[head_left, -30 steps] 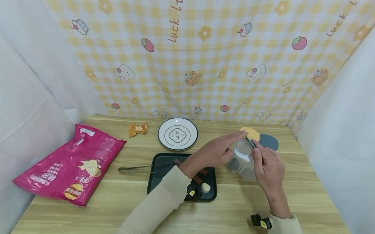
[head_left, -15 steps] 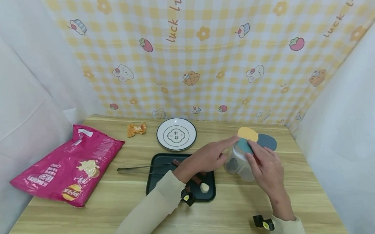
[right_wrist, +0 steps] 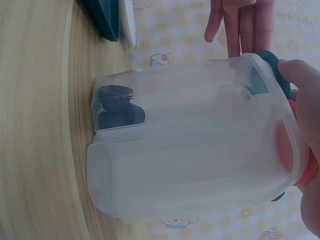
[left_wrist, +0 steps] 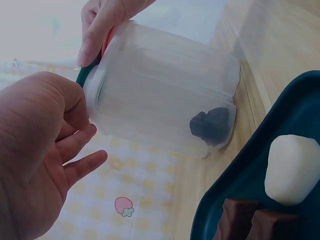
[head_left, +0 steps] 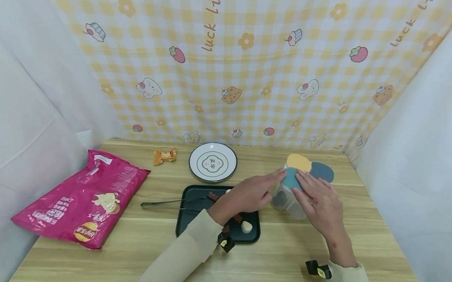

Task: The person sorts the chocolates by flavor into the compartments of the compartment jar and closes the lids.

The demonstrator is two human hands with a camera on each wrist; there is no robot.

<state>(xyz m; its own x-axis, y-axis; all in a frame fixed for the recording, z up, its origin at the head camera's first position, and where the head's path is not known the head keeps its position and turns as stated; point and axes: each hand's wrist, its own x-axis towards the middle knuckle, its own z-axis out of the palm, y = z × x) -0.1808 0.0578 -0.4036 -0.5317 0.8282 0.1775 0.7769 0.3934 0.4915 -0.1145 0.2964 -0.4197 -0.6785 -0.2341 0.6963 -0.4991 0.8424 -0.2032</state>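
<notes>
A translucent storage container (head_left: 296, 207) with several compartments and coloured lids stands upright at the right. Dark chunky pieces (left_wrist: 210, 126) lie at the bottom of one compartment. Its teal lid (head_left: 291, 177) is down over that compartment. My left hand (head_left: 252, 193) touches the teal lid with extended fingertips, its lower fingers loosely bent. From the other side, my right hand (head_left: 322, 206) rests with straight fingers over the container top, its thumb by the teal lid and its palm above an orange lid (right_wrist: 310, 172). A yellow lid (head_left: 298, 162) and a blue-grey lid (head_left: 322, 171) stick out behind.
Left of the container, a dark green tray (head_left: 192, 196) bears brown chocolate bars and white pieces (head_left: 246, 227). Tongs (head_left: 164, 203) lean over its left edge. Behind are a white plate (head_left: 225, 172) and an orange wrapped candy (head_left: 164, 156). A pink chip bag (head_left: 82, 202) lies far left.
The teal lid has swung from standing nearly upright down onto its opening. Both hands came down with it, and the right hand's fingers have flattened over the top.
</notes>
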